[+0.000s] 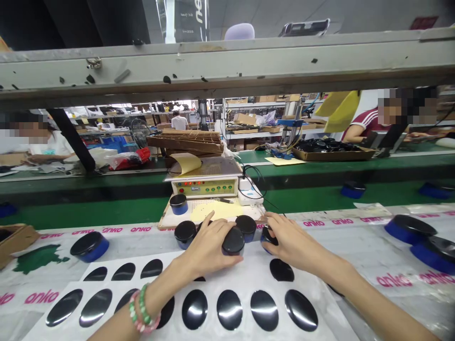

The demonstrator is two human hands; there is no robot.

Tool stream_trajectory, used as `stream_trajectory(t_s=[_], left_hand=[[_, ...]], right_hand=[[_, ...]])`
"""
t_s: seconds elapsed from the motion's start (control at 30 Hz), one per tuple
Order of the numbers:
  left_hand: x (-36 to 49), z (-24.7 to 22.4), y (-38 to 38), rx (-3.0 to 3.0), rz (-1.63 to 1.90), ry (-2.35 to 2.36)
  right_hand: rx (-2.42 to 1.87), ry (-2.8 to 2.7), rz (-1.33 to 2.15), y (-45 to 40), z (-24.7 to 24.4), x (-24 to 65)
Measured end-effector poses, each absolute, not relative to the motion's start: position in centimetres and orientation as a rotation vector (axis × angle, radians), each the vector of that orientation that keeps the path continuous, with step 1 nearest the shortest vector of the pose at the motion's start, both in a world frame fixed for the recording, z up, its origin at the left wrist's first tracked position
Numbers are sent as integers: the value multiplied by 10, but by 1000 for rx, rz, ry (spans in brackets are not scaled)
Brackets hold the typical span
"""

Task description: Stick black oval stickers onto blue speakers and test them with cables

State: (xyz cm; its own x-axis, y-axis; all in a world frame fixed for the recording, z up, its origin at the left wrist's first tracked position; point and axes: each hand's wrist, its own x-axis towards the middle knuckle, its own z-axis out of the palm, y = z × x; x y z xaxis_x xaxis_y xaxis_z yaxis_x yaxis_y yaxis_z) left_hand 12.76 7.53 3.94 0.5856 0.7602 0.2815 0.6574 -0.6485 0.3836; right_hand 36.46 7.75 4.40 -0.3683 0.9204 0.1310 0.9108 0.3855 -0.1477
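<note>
My left hand (212,244), with beaded bracelets on the wrist, grips a round black-topped blue piece (233,240), thumb below and fingers behind it. My right hand (286,233) curls around a similar round black-and-blue piece (267,235), which its fingers partly cover. Between and beside the hands stand more such pieces, one at the middle (246,227) and one to the left (185,233); another is mostly hidden behind my left hand. Under my forearms lie white sheets (213,282) bearing rows of glossy black discs (229,309).
A control box (204,187) with lit red digits stands ahead on a board, another round piece (178,203) beside it. Beyond runs a green conveyor belt (298,192). More pieces (410,228) sit at the right. A shelf beam (227,61) crosses overhead; co-workers sit across the line.
</note>
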Motion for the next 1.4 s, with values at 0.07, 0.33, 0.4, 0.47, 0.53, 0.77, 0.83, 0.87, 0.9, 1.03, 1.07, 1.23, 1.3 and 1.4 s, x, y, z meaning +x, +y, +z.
stream_trajectory(t_s=[0.07,0.33,0.4,0.47,0.53,0.77,0.83,0.87,0.9,1.03,1.07,1.23,1.3,1.4], left_hand=[[128,39,64,2561,613,1148],[128,19,37,2397,627,1175],[127,21,31,2341,632,1158],[126,21,24,2278,614,1133],[125,18,18,2219,584,1126],[114,14,15,2028,803,1190],[112,29,16,1951,1042,1182],[111,38,15,1945,1113,1171],[111,48,14,1962,1147,1163],[112,79,5,2141,1163,1196],[112,82,3,2182,1166,1205],[112,79,1,2327,1161,1212],[112,75,1,2369,1156,1221],[111,69,1,2482,1166,1303]], right_hand=[[-1659,-2482,52,80,46,356],[-1675,-2552,0,84,47,343],[-1616,-2533,-14,84,50,337],[-1584,-2516,0,89,49,328],[-1568,-2510,46,97,45,319],[-1309,-2405,276,95,75,307],[-1183,-2393,374,78,93,305],[-1108,-2379,449,68,100,304],[-1021,-2350,542,59,105,303],[-687,-2104,985,41,104,300],[-653,-2057,1054,40,102,300],[-619,-1888,1147,44,91,297],[-641,-1855,1148,44,89,293],[-666,-1821,1154,44,89,290]])
